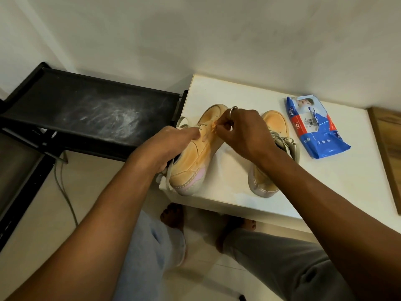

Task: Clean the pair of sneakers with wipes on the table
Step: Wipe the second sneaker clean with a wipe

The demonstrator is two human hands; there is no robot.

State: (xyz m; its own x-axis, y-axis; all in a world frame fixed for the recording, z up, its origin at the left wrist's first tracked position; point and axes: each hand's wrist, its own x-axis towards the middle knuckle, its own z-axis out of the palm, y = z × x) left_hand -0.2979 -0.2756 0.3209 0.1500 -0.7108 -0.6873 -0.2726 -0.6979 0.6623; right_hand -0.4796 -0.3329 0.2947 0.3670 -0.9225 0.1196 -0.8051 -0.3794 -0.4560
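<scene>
Two peach sneakers with pale soles stand on the white table [338, 170]. The left sneaker [195, 161] is at the table's left edge, its heel toward me. My left hand [167, 144] grips its near side by the opening. My right hand [240, 129] pinches a small peach bit at the sneaker's lace area, lace or tongue I cannot tell. The right sneaker [272, 127] stands beside it, partly hidden by my right wrist, with loose grey laces. A blue pack of wipes [314, 129] lies to the right of the shoes, closed.
A black rack shelf [91, 109] with white scuff marks stands left of the table, touching its corner. A wooden board [388, 153] lies at the table's right edge. The wall is close behind. My bare feet and a grey cable are on the floor below.
</scene>
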